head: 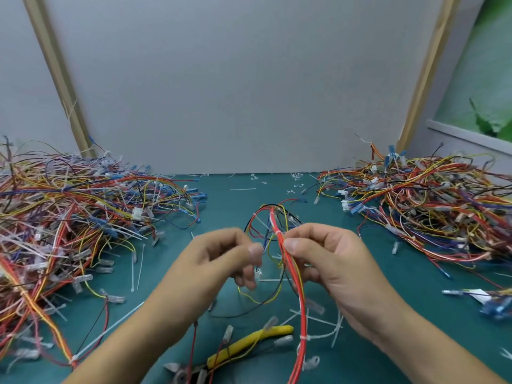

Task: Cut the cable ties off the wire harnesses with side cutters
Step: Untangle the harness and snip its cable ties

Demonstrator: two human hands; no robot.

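Note:
My right hand [329, 261] pinches a wire harness [288, 261] of red, orange, yellow and black wires, held up over the green mat [227, 200]. A white cable tie [304, 337] still wraps the red wires lower down. My left hand [221, 259] is blurred, its fingers curled beside thin blue and yellow wires of the same harness; whether it grips them is unclear. The yellow-handled side cutters [249, 345] lie on the mat below my hands, jaws toward the near edge, held by neither hand.
A large heap of tied harnesses [69, 225] fills the left side. Another heap of harnesses [432, 206] lies at the right. Cut white tie pieces [293, 187] are scattered over the mat. A grey wall stands behind.

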